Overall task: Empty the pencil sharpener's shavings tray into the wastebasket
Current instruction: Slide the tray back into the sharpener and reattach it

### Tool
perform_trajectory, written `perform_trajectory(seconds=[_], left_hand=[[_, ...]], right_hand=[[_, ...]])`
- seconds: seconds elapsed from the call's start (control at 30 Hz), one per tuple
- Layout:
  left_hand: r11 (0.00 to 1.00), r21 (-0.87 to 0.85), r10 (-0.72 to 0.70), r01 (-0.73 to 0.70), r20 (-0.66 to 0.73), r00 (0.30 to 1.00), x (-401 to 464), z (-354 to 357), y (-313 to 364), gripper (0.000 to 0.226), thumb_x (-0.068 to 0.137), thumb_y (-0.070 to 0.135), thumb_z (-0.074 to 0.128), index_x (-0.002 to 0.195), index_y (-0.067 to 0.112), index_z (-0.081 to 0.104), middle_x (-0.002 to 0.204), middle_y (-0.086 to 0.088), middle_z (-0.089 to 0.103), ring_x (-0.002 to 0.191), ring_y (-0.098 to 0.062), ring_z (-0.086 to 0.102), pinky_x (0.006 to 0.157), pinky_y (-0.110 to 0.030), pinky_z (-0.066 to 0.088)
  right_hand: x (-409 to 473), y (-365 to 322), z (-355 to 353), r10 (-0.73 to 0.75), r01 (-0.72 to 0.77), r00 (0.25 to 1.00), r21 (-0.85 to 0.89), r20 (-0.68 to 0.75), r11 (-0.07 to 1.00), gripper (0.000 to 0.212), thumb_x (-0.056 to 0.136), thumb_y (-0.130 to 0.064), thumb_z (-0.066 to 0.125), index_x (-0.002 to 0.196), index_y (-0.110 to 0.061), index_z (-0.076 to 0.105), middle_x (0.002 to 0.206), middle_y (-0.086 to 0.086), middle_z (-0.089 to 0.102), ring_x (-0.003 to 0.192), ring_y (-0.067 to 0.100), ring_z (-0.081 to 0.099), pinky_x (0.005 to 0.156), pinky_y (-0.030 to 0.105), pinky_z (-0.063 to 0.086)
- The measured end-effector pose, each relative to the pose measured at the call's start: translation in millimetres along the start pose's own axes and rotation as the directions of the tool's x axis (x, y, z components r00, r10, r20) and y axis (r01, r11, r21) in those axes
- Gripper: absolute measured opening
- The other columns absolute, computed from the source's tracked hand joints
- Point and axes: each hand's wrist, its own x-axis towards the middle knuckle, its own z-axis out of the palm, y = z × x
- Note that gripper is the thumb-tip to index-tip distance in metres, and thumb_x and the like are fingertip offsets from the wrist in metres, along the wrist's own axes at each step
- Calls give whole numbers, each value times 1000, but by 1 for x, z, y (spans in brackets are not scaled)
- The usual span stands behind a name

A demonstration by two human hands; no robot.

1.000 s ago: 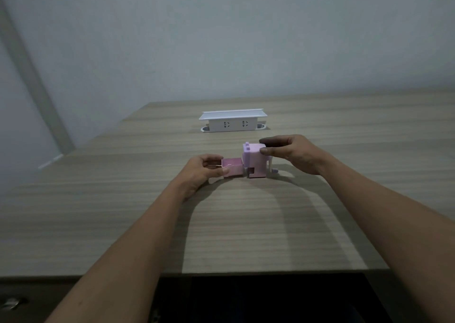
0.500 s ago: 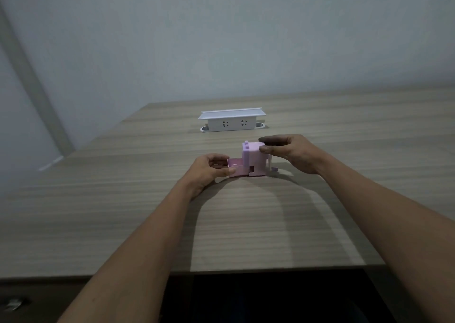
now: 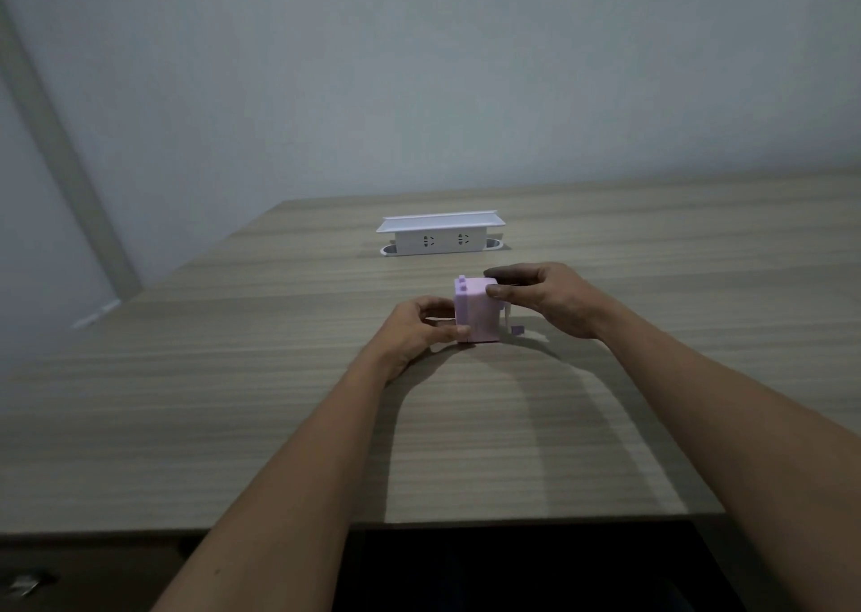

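A small pink pencil sharpener (image 3: 480, 315) stands upright on the wooden table (image 3: 223, 378), with its crank (image 3: 515, 329) on the right side. My right hand (image 3: 556, 301) grips the sharpener's top from the right. My left hand (image 3: 412, 331) presses against the sharpener's left face, thumb and fingers closed on the shavings tray. The tray is almost fully inside the body and my fingers hide what is left of it. No wastebasket is in view.
A white pop-up power socket box (image 3: 440, 238) stands on the table behind the sharpener. The table's front edge (image 3: 466, 520) runs close below my forearms, with dark space under it. A plain wall lies behind the table.
The pink tray, which stuck out to the left of the sharpener, has slid rightwards into the body with my left hand following it. My right hand has kept its hold.
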Motion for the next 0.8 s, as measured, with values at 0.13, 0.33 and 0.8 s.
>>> perform_trajectory(seconds=[0.13,0.33,0.8], left_hand=[[999,31,22,-22,3,1000,2,6,3,62,75,13,86,132,10,63,124,-2,73,111,-16,70,101,-35,54],[999,-7,40,-39,8,999,7,6,6,63,75,26,86,133,18,65,123,1,74,113,-18,70,91,-32,54],[995,22,94,-93,-40,995,91,6,24,53,80,13,81,131,7,66,122,-4,73,110,-17,70,91,-27,58]], right_hand=[[0,2,-1,-9,8,1000,-5,-24,1000,51,83,-19,79,132,-8,66,127,0,69,115,5,63,99,21,47],[-10,19,-3,29,-29,999,11,25,1000,48,79,-13,83,126,-11,69,116,7,76,108,19,71,84,22,57],[60,21,-40,-36,34,996,-30,-83,999,44,75,-2,83,117,-1,72,114,18,75,97,20,70,88,36,58]])
